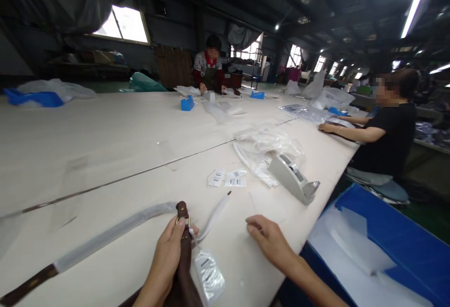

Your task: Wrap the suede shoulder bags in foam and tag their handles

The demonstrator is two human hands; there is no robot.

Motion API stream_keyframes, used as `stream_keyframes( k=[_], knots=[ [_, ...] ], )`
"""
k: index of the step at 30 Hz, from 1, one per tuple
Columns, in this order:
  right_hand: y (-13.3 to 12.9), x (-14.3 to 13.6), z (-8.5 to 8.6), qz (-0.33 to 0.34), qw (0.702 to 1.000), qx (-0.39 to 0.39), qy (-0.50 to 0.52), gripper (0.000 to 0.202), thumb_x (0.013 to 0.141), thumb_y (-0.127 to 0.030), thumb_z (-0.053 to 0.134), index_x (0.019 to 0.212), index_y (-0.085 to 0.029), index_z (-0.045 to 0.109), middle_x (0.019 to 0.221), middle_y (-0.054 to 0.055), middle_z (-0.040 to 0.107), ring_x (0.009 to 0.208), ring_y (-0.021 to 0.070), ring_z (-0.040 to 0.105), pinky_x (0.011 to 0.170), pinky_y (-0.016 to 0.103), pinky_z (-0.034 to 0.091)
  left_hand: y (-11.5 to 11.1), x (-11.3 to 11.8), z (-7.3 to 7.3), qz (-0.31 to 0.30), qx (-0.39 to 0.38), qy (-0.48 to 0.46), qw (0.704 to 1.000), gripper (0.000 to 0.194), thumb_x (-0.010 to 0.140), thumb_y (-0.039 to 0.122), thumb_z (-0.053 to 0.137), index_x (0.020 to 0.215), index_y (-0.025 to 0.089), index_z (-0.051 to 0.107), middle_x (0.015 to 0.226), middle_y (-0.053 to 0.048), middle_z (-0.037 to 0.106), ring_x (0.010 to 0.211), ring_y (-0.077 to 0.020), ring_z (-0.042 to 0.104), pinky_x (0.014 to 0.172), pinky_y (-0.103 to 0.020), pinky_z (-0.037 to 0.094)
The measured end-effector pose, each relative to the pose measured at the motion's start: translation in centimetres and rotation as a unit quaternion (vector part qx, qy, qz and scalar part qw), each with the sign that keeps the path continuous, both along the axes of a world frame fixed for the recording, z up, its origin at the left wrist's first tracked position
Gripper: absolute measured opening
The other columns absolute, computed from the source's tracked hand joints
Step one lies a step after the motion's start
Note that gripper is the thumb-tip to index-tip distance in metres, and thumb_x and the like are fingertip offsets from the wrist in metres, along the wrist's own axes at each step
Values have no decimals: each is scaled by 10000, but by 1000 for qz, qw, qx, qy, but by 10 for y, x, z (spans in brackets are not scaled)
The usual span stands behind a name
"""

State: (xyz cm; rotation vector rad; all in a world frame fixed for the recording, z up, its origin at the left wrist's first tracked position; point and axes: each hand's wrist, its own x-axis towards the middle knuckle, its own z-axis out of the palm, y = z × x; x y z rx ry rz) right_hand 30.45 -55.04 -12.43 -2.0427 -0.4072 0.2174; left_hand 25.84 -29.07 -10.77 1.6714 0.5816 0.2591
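My left hand (170, 246) is closed around a brown leather strap (184, 265) at its metal buckle, near the bottom centre. A wrapped tag (210, 274) in clear plastic hangs beside it. From the buckle a long strap section in pale wrapping (119, 236) curves left to a brown end, and a shorter wrapped piece (214, 215) points up to the right. My right hand (269, 241) rests over the white table (140, 133), its fingers curled; a thin clear sheet lies just beyond them. Whether the fingers hold anything is too small to tell.
A grey tape dispenser (293, 178), crumpled clear plastic bags (270, 145) and printed labels (235, 178) lie ahead. A blue bin (397, 222) with white sheets stands at the right. One person (209, 65) works across the table, another (386, 124) at its right edge.
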Motion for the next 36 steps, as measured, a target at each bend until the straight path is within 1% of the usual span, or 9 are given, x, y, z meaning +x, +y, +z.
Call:
stream_keyframes(
  k=[5, 10, 15, 18, 22, 25, 28, 32, 36],
  knots=[
    [-43, 39, 8, -154, 965, -185, -100, 339, 910, -376, 438, 1106, -164, 615, 1125, 150, 656, 1072, 291, 597, 934, 411, 439, 0, 4, 1, 7, -31, 4, 1000, 683, 658, 744, 596, 1048, 183, 599, 628, -17, 683, 618, -241, 629, 612, -316, 459],
    [-47, 55, 8, -176, 931, -315, -62, 325, 777, -406, 618, 967, -143, 604, 1040, 197, 631, 1027, 348, 575, 863, 436, 434, 0, 5, -7, -11, -49, -14, 999, 604, 684, 700, 624, 1003, 188, 592, 694, -33, 708, 693, -252, 652, 736, -347, 480],
    [-49, 65, 7, -110, 957, -266, -37, 158, 756, -325, 597, 800, -179, 559, 818, 86, 630, 816, 268, 610, 741, 368, 449, -8, -4, -1, -23, -81, -55, 995, 525, 765, 649, 585, 1008, 185, 558, 753, -39, 716, 685, -209, 635, 741, -319, 472],
    [-43, 69, 13, -65, 996, -61, 31, 236, 756, -370, 627, 880, -178, 569, 896, 68, 662, 813, 227, 626, 711, 327, 479, -11, -9, 3, -19, -84, -67, 994, 494, 803, 624, 566, 1010, 176, 579, 794, -59, 725, 698, -198, 632, 729, -304, 466],
    [-20, 75, 30, -24, 959, 209, 189, 466, 681, -474, 760, 1043, -225, 605, 1005, 33, 689, 792, 187, 628, 637, 278, 485, -15, -19, 12, -27, -90, -95, 991, 473, 872, 583, 524, 1099, 170, 566, 854, -72, 729, 725, -187, 617, 728, -291, 450],
    [12, 88, 44, 15, 966, 184, 182, 422, 647, -455, 774, 944, -183, 648, 848, 27, 684, 683, 160, 586, 584, 258, 443, -19, -28, 22, -41, -91, -117, 988, 444, 914, 555, 488, 1133, 174, 553, 859, -60, 719, 733, -175, 603, 724, -274, 438],
    [51, 101, 56, 148, 979, 67, 123, 205, 674, -320, 705, 787, -166, 632, 685, -10, 626, 597, 130, 529, 560, 245, 399, -23, -34, 28, -60, -92, -123, 986, 479, 925, 564, 477, 1213, 185, 533, 812, -41, 708, 723, -178, 609, 681, -262, 434],
    [106, 102, 75, 323, 938, -32, 120, 80, 598, -147, 680, 640, -169, 615, 544, -50, 558, 499, 105, 474, 501, 229, 336, -28, -37, 25, -88, -87, -128, 984, 480, 953, 547, 445, 1273, 196, 515, 765, -24, 703, 712, -172, 614, 654, -245, 429],
    [135, 90, 80, 412, 899, -2, 151, 145, 645, -250, 735, 738, -161, 668, 629, -40, 616, 614, 119, 532, 609, 235, 403, -30, -38, 22, -89, -97, -142, 981, 481, 963, 533, 432, 1276, 179, 519, 740, -24, 698, 674, -166, 596, 632, -243, 428]
  ],
)
